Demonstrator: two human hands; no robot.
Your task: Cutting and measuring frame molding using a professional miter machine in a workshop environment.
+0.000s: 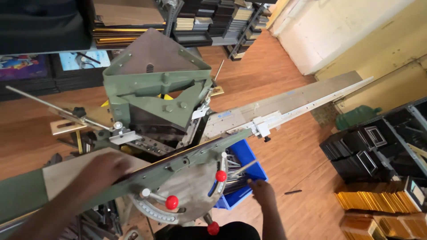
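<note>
Here, thin strip (242,169) sticks out of blue bin (249,162) at machine's right, long axis slanting up-right. Right hand (261,192) just below its lower end, nearer one; whether fingers pinch it, cannot tell. Left hand (104,171) well apart, pressed flat on green guillotine cutter (155,98) table.
</note>
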